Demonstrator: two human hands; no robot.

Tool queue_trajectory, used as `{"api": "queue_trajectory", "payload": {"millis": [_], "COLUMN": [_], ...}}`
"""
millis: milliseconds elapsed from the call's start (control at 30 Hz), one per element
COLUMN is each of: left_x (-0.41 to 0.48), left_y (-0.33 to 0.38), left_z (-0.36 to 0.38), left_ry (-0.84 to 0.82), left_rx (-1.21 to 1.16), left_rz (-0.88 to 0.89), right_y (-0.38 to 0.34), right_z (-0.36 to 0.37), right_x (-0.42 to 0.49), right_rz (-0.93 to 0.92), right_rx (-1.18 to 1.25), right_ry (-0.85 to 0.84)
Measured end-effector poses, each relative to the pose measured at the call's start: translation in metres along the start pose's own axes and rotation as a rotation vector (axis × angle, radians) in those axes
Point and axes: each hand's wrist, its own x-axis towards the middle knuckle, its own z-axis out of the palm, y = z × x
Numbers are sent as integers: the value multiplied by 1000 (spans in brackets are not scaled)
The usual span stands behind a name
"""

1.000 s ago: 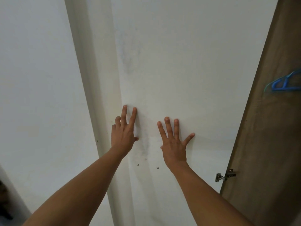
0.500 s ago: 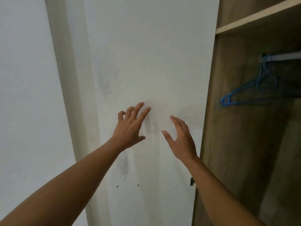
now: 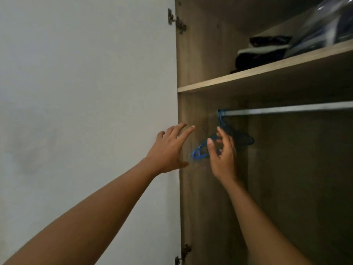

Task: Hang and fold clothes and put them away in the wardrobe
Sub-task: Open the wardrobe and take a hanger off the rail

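Head view: the wardrobe (image 3: 200, 188) stands open, its white door (image 3: 95, 92) swung out to the left, and the blue hanger (image 3: 198, 153) is the thing to reach for. It hangs by its hook from the left end of the metal rail (image 3: 286, 109), just under the wooden shelf (image 3: 267, 75), close against the wardrobe's left inner wall. There may be more than one hanger bunched there; the dim interior and blur make the count unsure.

The right hand (image 3: 223, 155) is in front of the hanger with fingers loosely curled and thumb apart, not yet closed on anything; whether it touches the plastic I cannot tell. The left hand (image 3: 170, 150) is spread open, empty, at the door's hinged edge left of the hanger.

The hanger looks like thin moulded plastic: very light, stiff enough to keep its shape, a little springy and smooth. It should lift with two or three fingers. The best hold seems to be the neck just below the hook, or the sloping shoulder bar, lifting up to clear the rail before drawing it out, since pulling sideways could snag the hook

Folded dark and pale clothes (image 3: 261, 52) and a clear plastic bag (image 3: 324, 25) lie on the shelf above the rail
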Motion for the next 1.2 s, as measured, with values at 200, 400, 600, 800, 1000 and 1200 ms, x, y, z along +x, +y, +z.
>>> {"api": "queue_trajectory", "payload": {"millis": [200, 400, 600, 800, 1000, 1200], "left_x": [65, 100, 126, 149, 161, 167], "left_y": [18, 42, 46, 45, 45, 42], "left_z": [14, 51, 91, 133, 154, 160], "left_ry": [33, -27, -99, -115, -112, -94], "left_rx": [5, -118, -25, 13, 140, 177], "left_rz": [138, 165, 137, 103, 131, 150], "right_y": [39, 79, 127, 165, 195, 202], "right_z": [-47, -68, -45, -14, 10, 13], "right_x": [54, 66, 89, 107, 138, 158], "right_rz": [31, 94, 153, 98, 62, 72], "right_rx": [-159, -232, -254, -201, -256, -257], "right_ry": [91, 51, -31, -81, -114, -133]}}
